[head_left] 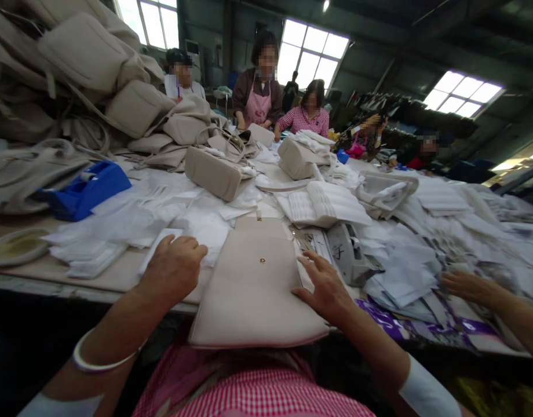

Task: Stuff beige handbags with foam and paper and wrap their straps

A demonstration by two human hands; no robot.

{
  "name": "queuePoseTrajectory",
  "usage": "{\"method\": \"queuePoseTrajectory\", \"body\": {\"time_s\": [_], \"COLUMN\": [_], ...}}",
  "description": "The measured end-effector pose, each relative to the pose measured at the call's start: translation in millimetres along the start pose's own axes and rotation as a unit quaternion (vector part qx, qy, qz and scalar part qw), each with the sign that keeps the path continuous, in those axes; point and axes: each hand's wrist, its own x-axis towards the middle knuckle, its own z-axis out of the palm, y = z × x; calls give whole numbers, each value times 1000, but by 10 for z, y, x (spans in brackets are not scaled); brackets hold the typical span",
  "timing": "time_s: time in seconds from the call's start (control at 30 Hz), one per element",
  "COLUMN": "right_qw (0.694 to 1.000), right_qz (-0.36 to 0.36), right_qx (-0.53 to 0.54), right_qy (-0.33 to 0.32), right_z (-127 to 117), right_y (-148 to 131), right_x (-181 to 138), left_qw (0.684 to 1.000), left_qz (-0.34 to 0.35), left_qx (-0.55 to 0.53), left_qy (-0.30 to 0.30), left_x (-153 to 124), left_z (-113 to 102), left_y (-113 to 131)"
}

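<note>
A beige handbag [258,289] lies flat before me, its wide end overhanging the table's front edge. A small round gold fitting [262,260] sits on its upper face, and a metal piece [259,219] shows at the far end. My left hand [175,265] is curled closed left of the bag, above a white padded sheet [160,249]; whatever its fingers hold, if anything, is hidden. Fingers apart, my right hand [325,286] is at the bag's right edge, its thumb over the beige surface.
Left stands a blue tape dispenser [90,188] near a shallow dish [17,246]. A grey dispenser [351,252] is right of the bag. White foam sheets [322,202] and a beige bag pile [88,58] surround the area. Another person's hand [470,286] reaches in from the right.
</note>
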Motion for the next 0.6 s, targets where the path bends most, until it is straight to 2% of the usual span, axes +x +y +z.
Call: {"method": "queuePoseTrajectory", "body": {"time_s": [0.03,0.1,0.17,0.2,0.3,0.4,0.5,0.6], "right_qw": [997,977,956,952,971,982,982,981], "right_qz": [-66,-171,-228,-233,-162,-95,-75,-67], "right_qx": [-26,-39,-15,0,2,-29,-37,-39], "right_qy": [-32,-118,-185,-198,-176,-162,-172,-177], "right_z": [-61,-133,-110,-62,173,396,493,516], "right_y": [-38,-129,-220,-257,-307,-273,-217,-179], "right_x": [99,320,526,607,722,681,618,612], "left_qw": [999,995,991,988,972,960,960,959], "left_qz": [34,84,113,127,169,166,155,164], "left_qx": [-9,-36,-68,-84,-129,-144,-136,-138], "left_qy": [31,43,22,2,-97,-173,-191,-185], "left_x": [70,242,416,489,609,612,597,606], "left_z": [-17,-10,70,136,389,594,683,729], "left_y": [63,200,341,409,578,673,700,690]}}
